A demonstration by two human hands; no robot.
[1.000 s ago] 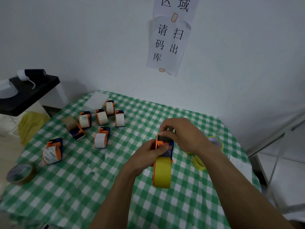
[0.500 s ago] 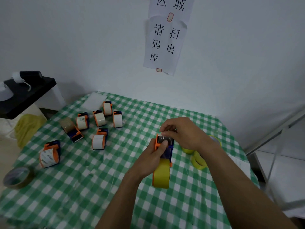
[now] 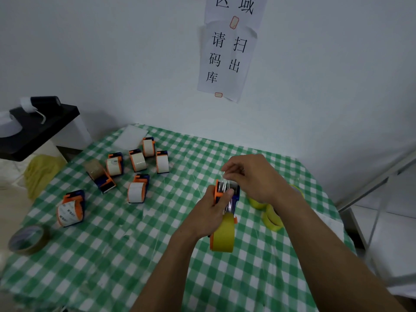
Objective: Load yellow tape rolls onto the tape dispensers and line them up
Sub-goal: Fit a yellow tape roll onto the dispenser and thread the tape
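My left hand (image 3: pixel 208 212) grips an orange and blue tape dispenser (image 3: pixel 234 197) held above the table, thumb pressed on its upper end. A yellow tape roll (image 3: pixel 224 235) sits in the dispenser's lower part. My right hand (image 3: pixel 254 176) pinches the clear end of the tape just above the dispenser's top. Loose yellow tape rolls (image 3: pixel 271 218) lie on the cloth behind my right wrist, partly hidden by it.
Several orange and blue dispensers with white rolls (image 3: pixel 137 190) stand scattered on the green checked table (image 3: pixel 112 255) at the left. A brown tape roll (image 3: pixel 28 238) lies near the left edge. A black shelf (image 3: pixel 38 129) stands at far left. The white wall is close behind.
My right hand has lifted slightly from the dispenser's top, drawing the tape end upward. My left hand keeps its grip on the dispenser; the view shifted a little.
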